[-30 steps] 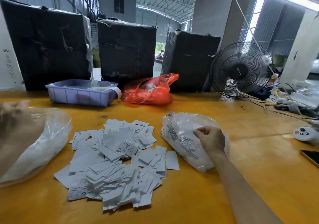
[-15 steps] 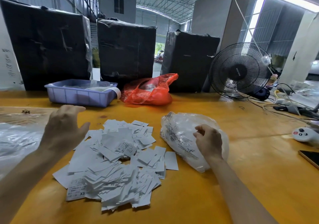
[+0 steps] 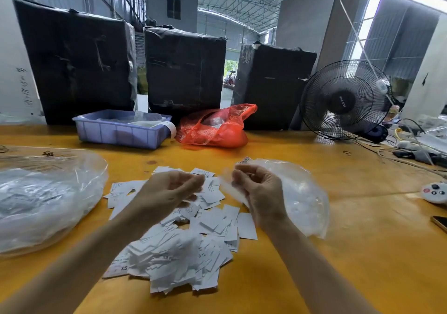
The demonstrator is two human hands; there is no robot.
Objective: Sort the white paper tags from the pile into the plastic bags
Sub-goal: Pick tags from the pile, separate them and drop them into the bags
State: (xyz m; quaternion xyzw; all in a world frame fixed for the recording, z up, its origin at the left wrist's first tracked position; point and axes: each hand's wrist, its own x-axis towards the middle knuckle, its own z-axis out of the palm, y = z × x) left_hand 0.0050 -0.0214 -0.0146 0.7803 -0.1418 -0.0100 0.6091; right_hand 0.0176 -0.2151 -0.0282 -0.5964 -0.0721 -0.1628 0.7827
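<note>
A pile of white paper tags (image 3: 183, 248) lies spread on the yellow table in front of me. A clear plastic bag (image 3: 300, 200) holding some tags sits just right of the pile. My right hand (image 3: 261, 192) pinches the bag's left edge and lifts it. My left hand (image 3: 169, 192) hovers over the pile with fingers curled toward the same edge; blur hides whether it grips the plastic. A larger clear plastic bag (image 3: 46, 200), bulging, lies at the left.
A purple plastic tray (image 3: 121, 132) and a red plastic bag (image 3: 215, 130) sit behind the pile, before three black wrapped boxes. A black fan (image 3: 343, 101), cables, a white remote (image 3: 435, 192) and a phone (image 3: 440, 223) are at the right.
My left hand left the big bag at the left and came across over the pile to meet my right hand. My right hand has raised the small bag's edge.
</note>
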